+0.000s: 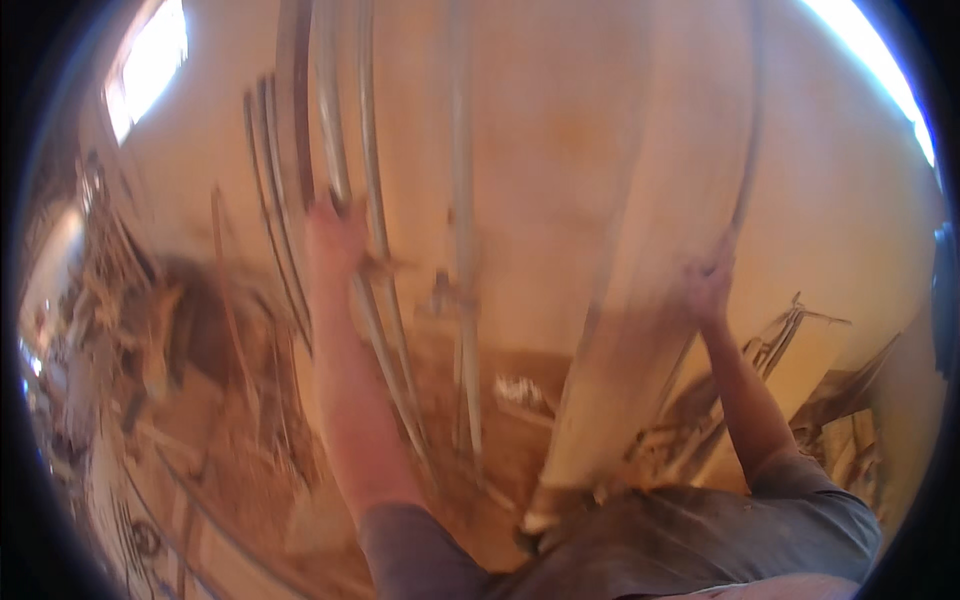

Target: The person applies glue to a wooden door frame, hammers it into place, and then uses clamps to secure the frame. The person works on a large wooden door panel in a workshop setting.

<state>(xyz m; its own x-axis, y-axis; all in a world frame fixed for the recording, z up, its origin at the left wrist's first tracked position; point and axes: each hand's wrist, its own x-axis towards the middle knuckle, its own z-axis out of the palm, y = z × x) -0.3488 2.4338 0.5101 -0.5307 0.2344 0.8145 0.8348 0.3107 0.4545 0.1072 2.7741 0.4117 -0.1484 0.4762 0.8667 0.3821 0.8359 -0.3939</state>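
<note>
My left hand (pixel 338 238) is raised at the left, its blurred fingers closed at a long, narrow upright plank (pixel 296 110) with a dark edge. Right beside that hand, thin metal pipes (pixel 328 80) lean against the wall. On the right, my right hand (pixel 708 285) grips the right edge of a wide, pale wooden board (pixel 640 270). This board stands tilted, its lower end near my body and its top beyond the picture. Motion blur hides the exact finger positions of both hands.
Another upright pipe (pixel 462 200) stands between my hands against the tan wall (pixel 550 150). Piled scrap and sticks (pixel 110 290) fill the left side. Bent metal rods (pixel 785 335) lean behind the board at right. Loose debris lies on the dirt floor (pixel 500 350).
</note>
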